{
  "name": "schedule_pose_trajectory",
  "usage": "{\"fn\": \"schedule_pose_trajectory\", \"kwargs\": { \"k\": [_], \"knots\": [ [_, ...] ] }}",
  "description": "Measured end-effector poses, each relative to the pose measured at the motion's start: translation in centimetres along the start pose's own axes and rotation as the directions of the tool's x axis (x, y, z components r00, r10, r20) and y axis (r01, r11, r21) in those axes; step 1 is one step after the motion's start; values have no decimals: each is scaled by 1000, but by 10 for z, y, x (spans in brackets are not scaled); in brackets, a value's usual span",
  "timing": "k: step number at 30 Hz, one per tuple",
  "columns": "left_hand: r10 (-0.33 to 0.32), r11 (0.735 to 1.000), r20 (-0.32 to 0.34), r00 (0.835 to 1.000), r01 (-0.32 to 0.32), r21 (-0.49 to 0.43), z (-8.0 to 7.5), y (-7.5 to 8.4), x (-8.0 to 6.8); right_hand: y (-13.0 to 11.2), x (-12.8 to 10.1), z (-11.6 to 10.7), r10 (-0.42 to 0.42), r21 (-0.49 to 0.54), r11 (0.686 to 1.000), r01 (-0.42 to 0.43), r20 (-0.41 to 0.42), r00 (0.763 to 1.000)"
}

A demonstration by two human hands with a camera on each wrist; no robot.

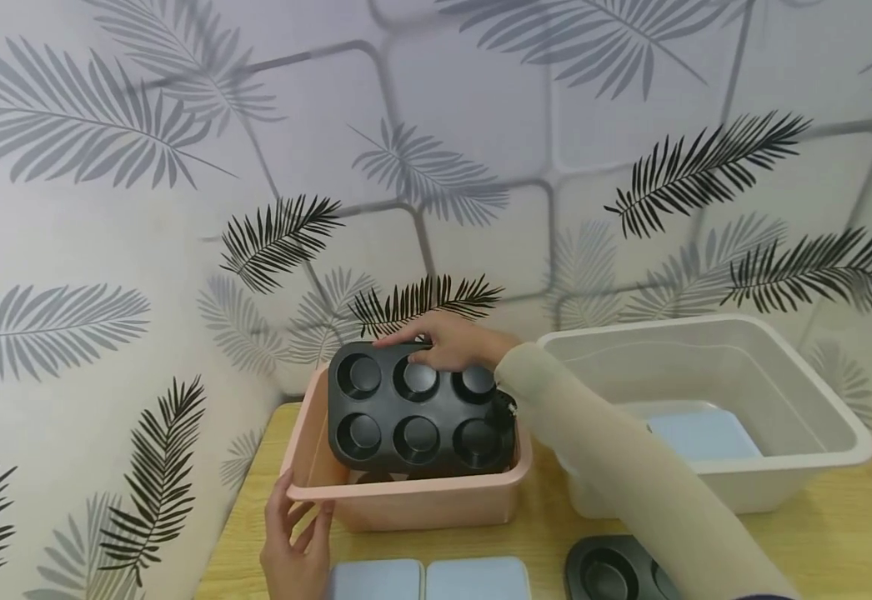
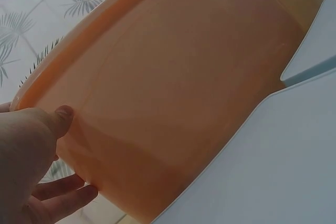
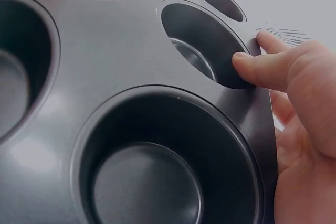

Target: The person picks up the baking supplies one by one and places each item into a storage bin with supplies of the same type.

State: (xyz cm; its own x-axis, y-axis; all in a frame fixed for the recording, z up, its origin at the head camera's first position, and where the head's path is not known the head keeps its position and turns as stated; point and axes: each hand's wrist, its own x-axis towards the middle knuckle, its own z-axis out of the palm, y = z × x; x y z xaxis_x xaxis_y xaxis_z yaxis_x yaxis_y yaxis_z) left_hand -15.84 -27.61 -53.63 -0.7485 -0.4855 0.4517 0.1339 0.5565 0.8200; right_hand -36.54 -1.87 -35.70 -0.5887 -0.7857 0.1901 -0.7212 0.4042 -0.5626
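My right hand [image 1: 454, 343] grips the top edge of a dark six-cup muffin tin [image 1: 388, 408]. In the right wrist view its thumb [image 3: 262, 69] lies over the rim of one cup, with the other fingers at the tin's edge and behind it. The tin stands tilted in a pink plastic bin [image 1: 436, 507], its cups facing me. At the bin's front left corner, my left hand [image 1: 297, 546] holds the rim. The left wrist view has that thumb [image 2: 63, 121] against the outer wall and the fingers round the corner.
A larger off-white bin [image 1: 706, 333] stands to the right, with a flat light-blue piece [image 1: 706, 435] inside. Two light-blue flat pieces [image 1: 477, 579] lie before the pink bin on the wooden table [image 1: 244, 508]. Another dark muffin tin [image 1: 582, 567] sits partly under my right forearm. Behind is a leaf-patterned wall.
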Motion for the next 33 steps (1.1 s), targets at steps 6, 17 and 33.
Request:
{"fn": "schedule_pose_trajectory", "kwargs": {
  "k": [6,17,33],
  "knots": [
    [-11,999,-6,1000,11,-30,1,0,-1,7,0,15,50,8,999,-51,65,997],
    [-58,998,-13,998,58,-21,1,-1,-7,10,3,50,104,98,987,-126,198,975],
    [-47,999,-7,999,47,-25,2,1,-1,12,0,48,163,28,984,-176,270,949]
  ]
}}
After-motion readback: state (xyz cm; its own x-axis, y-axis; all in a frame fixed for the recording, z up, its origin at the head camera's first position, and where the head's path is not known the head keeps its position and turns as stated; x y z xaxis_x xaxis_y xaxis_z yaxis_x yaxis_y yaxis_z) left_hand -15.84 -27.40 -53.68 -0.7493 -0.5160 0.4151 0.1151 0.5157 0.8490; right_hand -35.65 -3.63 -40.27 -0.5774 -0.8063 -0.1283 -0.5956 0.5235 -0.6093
